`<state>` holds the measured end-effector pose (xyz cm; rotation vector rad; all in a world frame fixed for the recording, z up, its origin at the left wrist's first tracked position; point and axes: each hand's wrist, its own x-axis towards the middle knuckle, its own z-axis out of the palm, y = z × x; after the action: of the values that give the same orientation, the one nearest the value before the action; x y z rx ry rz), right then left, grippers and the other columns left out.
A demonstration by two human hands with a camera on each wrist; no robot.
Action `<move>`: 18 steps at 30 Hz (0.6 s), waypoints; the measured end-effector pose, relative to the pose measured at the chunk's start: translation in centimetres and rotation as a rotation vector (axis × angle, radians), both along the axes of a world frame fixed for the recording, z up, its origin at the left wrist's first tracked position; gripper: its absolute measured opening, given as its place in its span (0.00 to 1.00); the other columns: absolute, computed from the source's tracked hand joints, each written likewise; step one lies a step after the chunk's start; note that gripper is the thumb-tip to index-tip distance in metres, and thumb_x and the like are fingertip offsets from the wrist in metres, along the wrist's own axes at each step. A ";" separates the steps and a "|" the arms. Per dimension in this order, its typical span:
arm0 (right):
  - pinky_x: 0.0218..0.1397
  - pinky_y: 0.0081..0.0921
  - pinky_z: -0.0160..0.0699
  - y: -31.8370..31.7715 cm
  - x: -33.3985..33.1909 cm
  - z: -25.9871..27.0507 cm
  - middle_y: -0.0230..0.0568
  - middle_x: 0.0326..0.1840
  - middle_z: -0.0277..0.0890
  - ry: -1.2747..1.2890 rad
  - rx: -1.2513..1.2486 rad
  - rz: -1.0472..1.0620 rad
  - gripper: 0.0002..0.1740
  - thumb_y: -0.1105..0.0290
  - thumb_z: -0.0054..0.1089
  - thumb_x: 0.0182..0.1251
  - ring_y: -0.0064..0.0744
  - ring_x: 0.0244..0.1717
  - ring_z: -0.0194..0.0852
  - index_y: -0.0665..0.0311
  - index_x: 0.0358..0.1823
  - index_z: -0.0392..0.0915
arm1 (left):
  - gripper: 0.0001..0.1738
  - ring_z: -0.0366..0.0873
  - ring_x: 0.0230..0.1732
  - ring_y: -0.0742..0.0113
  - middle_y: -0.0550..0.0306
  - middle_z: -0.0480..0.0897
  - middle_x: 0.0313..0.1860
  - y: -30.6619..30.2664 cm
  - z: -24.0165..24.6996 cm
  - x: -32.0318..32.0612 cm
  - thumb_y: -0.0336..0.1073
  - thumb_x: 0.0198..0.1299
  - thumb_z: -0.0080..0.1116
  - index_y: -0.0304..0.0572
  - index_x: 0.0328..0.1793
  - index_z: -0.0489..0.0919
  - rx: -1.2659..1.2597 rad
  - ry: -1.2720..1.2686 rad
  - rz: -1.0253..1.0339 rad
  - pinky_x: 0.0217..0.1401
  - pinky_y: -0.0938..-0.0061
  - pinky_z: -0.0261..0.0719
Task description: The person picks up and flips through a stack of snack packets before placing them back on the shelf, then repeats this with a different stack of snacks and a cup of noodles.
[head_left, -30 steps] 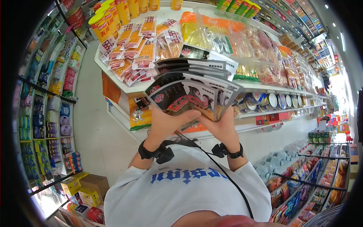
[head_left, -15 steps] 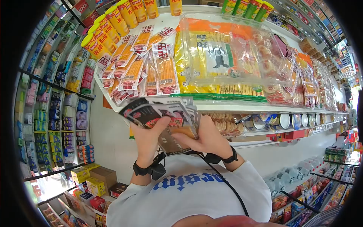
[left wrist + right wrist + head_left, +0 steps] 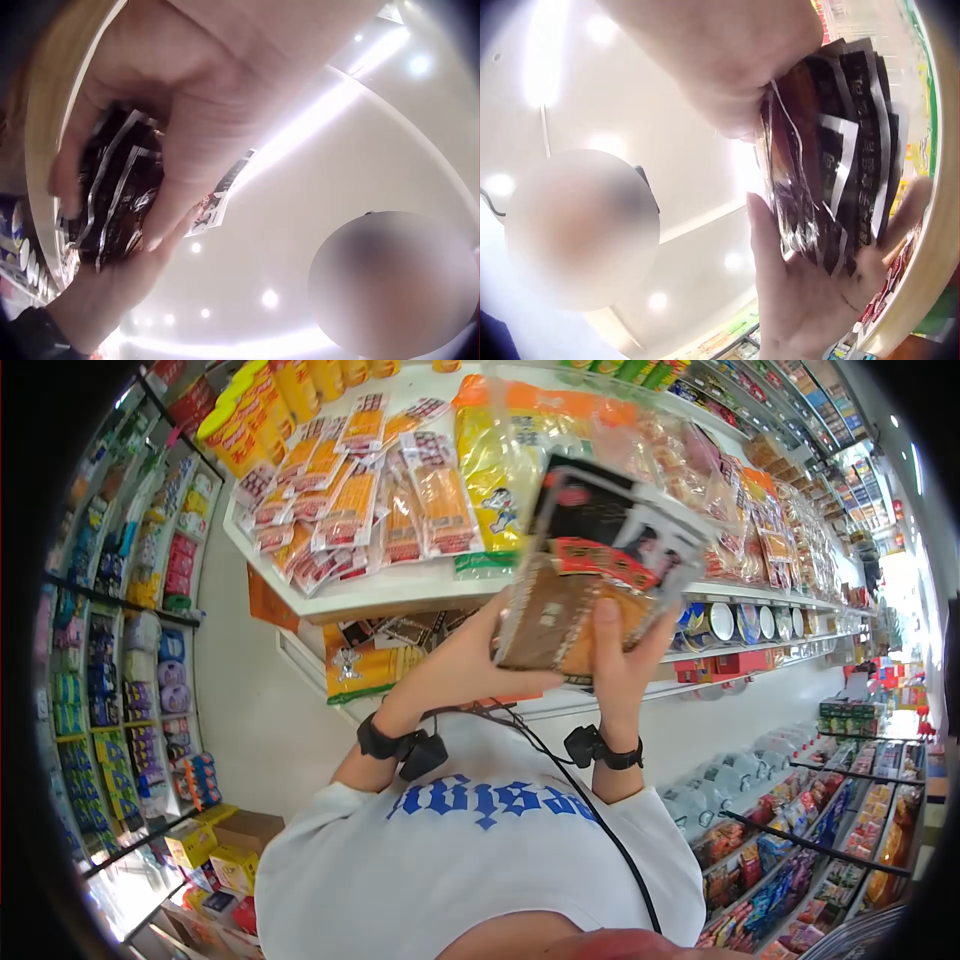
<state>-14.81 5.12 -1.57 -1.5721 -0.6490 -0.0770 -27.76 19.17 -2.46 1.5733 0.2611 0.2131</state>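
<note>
Both hands hold a stack of flat snack packets (image 3: 600, 565) up in front of the shelf. They are black and silver with a red label, and brown and orange contents show in their lower part. My left hand (image 3: 470, 660) grips the stack's lower left edge, its thumb along the bottom and its fingers hidden behind. On the lower right side my right hand (image 3: 625, 670) grips it, thumb laid on the front. In the left wrist view several layered packets (image 3: 112, 187) lie between fingers and thumb. The right wrist view shows the packets' edges (image 3: 855, 142) fanned slightly apart.
Orange stick-snack packets (image 3: 345, 505) lie heaped on the white shelf (image 3: 400, 592), beside a large yellow bag (image 3: 490, 490). Yellow canisters (image 3: 240, 430) stand behind. A lower shelf holds round tins (image 3: 720, 622) and a yellow packet (image 3: 365, 670). Stocked racks (image 3: 110, 660) line the left.
The stack was fanned out, then drawn in low near the chest. Now it is squared together, tilted and raised to the right over the shelf edge, with both hands still holding it.
</note>
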 end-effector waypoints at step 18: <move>0.55 0.29 0.83 -1.1 -1.7 -0.9 0.44 0.49 0.84 0.166 -0.133 0.305 0.28 0.73 0.81 0.55 0.30 0.47 0.83 0.74 0.55 0.77 | 0.41 0.79 0.53 0.70 0.53 0.84 0.53 2.3 -0.6 -1.9 0.42 0.51 0.82 0.32 0.67 0.74 -0.164 -0.200 0.079 0.60 0.70 0.78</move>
<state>-16.50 4.03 -2.43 -1.5689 -0.7670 0.3268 -29.71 21.43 -3.03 1.3692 0.1798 0.3989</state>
